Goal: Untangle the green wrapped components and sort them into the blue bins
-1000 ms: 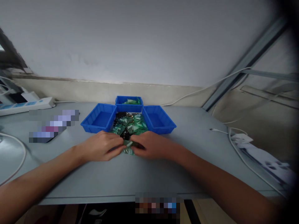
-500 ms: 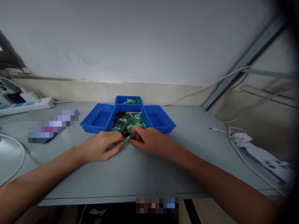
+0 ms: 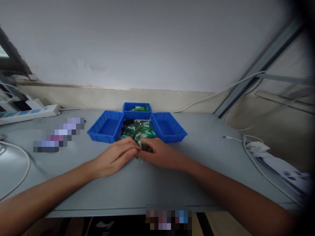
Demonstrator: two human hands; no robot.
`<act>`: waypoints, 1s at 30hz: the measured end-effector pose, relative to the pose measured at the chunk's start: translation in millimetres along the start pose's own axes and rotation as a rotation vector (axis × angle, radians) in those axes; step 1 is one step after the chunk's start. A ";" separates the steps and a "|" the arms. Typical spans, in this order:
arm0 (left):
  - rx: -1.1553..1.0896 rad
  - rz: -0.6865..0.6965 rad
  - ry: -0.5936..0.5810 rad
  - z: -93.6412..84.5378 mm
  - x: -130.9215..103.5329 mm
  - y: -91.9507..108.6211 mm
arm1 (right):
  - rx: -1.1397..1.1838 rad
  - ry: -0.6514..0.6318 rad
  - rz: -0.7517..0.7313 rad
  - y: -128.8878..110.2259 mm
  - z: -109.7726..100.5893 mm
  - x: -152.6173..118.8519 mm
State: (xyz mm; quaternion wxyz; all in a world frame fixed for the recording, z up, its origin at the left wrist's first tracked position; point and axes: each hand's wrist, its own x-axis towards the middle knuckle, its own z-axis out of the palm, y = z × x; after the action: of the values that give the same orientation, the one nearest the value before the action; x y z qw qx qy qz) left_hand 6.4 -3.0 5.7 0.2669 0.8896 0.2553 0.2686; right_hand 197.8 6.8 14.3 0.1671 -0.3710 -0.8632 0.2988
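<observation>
Near edge first: across the smooth grey worktop [image 3: 137, 190], my left hand [image 3: 118, 155] and right hand [image 3: 159, 152] meet, fingers bent inward around a green packet [image 3: 140, 159]; what each grips, I cannot tell. Beyond, I see a loose pile of crinkled, glossy green packets [image 3: 149, 131] and small, shiny dark pieces [image 3: 128, 123], flanked by two rectangular, slope-sided blue trays [image 3: 100, 137] [image 3: 175, 138]. Some green packets lie in the far tray [image 3: 137, 115]; many remain outside it
</observation>
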 end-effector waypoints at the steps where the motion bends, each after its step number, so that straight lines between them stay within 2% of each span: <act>1: 0.010 -0.005 -0.003 -0.3 0.4 -0.3 | -0.005 0.008 -0.002 1.4 -0.4 1.0; 5: 0.046 -0.025 0.079 1.9 2.1 -5.5 | 0.002 -0.034 -0.047 7.3 -3.4 3.6; 9: -0.062 -0.144 0.214 4.2 1.4 -11.1 | 0.009 -0.022 -0.046 6.9 -6.9 3.0; 12: -0.063 -0.238 0.119 3.0 1.2 -12.2 | 0.071 0.021 -0.006 6.1 -8.9 2.5; 15: 0.041 -0.278 0.056 0.9 2.4 -12.2 | 0.183 -0.001 0.057 8.5 -8.8 3.0; 17: 0.055 -0.287 0.066 0.4 3.3 -11.8 | 0.259 -0.032 0.077 10.5 -7.4 3.5; 22: -0.159 -0.366 0.072 0.5 4.4 -8.8 | 0.353 -0.042 0.098 9.6 -4.2 3.6; 24: -0.168 -0.393 0.057 -0.4 5.1 -8.1 | 0.370 -0.053 0.112 7.9 -4.8 3.1; 27: -0.118 -0.394 0.095 -1.7 6.1 -8.8 | 0.316 -0.068 0.102 7.0 -7.1 2.1; 30: -0.076 -0.377 0.133 -2.0 6.5 -9.8 | 0.152 -0.014 0.062 7.8 -8.8 1.3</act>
State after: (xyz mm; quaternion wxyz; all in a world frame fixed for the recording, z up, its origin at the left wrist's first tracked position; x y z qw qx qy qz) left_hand 6.9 8.7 3.4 0.3282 0.7957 0.4241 0.2815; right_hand 205.6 15.4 16.1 0.1794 -0.3817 -0.8273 0.3710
